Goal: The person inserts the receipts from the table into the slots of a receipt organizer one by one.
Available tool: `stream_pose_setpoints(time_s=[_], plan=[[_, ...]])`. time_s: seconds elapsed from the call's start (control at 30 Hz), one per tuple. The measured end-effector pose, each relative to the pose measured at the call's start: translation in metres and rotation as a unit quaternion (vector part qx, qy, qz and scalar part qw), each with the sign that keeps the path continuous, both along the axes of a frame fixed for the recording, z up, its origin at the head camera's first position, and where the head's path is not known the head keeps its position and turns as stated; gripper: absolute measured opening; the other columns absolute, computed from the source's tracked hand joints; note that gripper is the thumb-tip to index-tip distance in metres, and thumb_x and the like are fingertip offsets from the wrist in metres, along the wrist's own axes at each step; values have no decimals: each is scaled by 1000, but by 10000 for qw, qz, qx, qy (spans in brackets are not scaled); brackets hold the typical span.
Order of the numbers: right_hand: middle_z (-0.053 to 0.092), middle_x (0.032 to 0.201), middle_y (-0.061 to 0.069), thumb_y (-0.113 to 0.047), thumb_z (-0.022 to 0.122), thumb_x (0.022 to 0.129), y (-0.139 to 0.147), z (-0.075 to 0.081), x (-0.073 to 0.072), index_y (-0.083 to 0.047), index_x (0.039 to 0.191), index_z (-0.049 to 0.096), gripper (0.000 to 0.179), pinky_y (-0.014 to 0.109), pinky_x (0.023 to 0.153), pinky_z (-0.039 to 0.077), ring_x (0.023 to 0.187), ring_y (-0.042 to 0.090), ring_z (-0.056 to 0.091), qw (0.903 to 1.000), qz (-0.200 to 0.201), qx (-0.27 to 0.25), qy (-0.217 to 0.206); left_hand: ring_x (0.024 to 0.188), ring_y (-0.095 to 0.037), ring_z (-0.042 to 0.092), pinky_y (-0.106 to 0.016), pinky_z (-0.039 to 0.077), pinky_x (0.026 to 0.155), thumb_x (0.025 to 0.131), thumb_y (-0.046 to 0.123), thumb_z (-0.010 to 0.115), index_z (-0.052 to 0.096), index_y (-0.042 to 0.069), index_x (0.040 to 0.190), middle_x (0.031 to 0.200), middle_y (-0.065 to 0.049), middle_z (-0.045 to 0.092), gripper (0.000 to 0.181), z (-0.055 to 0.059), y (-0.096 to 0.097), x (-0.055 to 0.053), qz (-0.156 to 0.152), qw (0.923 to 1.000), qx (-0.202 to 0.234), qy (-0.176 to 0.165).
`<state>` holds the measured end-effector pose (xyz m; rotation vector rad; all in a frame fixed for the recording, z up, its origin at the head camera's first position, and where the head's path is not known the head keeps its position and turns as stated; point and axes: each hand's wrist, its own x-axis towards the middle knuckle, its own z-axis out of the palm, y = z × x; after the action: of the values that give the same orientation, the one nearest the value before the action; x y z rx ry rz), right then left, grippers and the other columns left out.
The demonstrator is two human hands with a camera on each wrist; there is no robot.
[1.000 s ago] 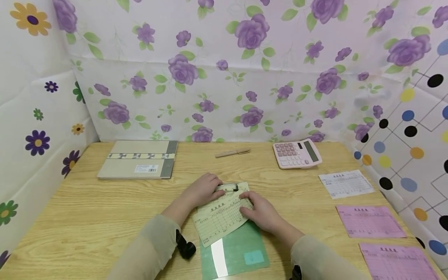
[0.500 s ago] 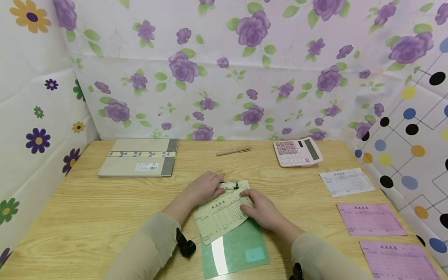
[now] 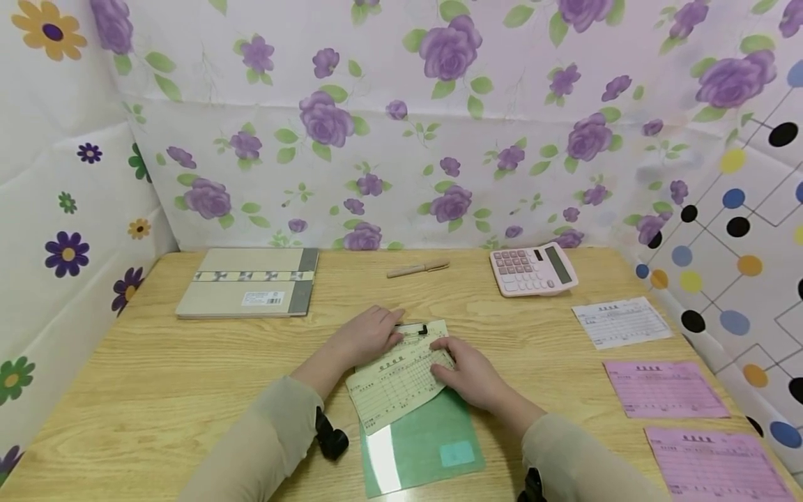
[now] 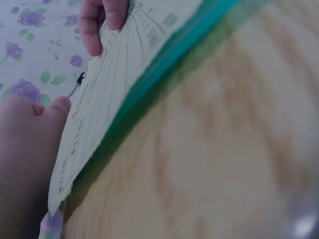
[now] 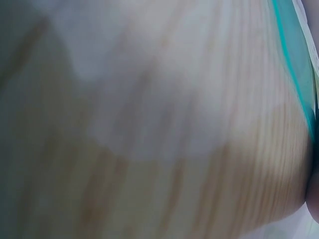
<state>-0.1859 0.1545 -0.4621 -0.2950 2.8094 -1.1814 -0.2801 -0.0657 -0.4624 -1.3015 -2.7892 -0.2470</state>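
A green translucent clipboard (image 3: 426, 450) with a pale blue label lies on the table in front of me. A yellow printed form (image 3: 392, 390) lies aslant across its upper half. Another yellow sheet shows beneath it, by the metal clip (image 3: 414, 330) with its black end. My left hand (image 3: 366, 338) grips the clipboard's top edge beside the clip, thumb on the near side; its other fingers are partly hidden. With thumb and fingers, my right hand (image 3: 470, 373) pinches the right end of the upper form, which bends upward in the left wrist view (image 4: 94, 99).
A grey-beige binder (image 3: 247, 282) lies at the back left, a beige pen (image 3: 418, 269) at the back middle, and a pink calculator (image 3: 533, 270) at the back right. One white form (image 3: 621, 323) and two pink forms (image 3: 666, 390) line the right side. Patterned cloth surrounds the wooden table.
The head view has shifted slightly. Both hands and the yellow form stay nearly in place; my left hand's fingers have moved a little at the clip.
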Motion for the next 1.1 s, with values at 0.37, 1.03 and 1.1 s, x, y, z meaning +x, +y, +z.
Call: stream_pose_setpoints(time_s=[0.37,1.03,1.1], plan=[[53,115,10,-25,57,94,-1,-1,0,-8,126,51,37,43,91,44,104,23,56,9999,-37,128,-90,113,-27,52,-37,40,98,100,31,46,43,0,137,121,-14,57,49,2,-1,0,-29,9995,264,-176],[60,89,17,-13,53,96,-4,-2,-4,-10,118,45,23,28,52,51,55,13,60,9904,-902,-857,-602,113,-29,52,-40,39,99,100,29,45,42,4,138,120,-14,57,46,7,0,-1,44,9985,281,-466],[56,104,22,-11,52,96,-4,-2,-4,-10,117,46,22,29,52,52,56,14,61,9882,-993,-1002,-604,114,-29,52,-40,40,98,100,29,45,42,4,138,121,-15,57,46,7,0,-2,58,9983,296,-506]])
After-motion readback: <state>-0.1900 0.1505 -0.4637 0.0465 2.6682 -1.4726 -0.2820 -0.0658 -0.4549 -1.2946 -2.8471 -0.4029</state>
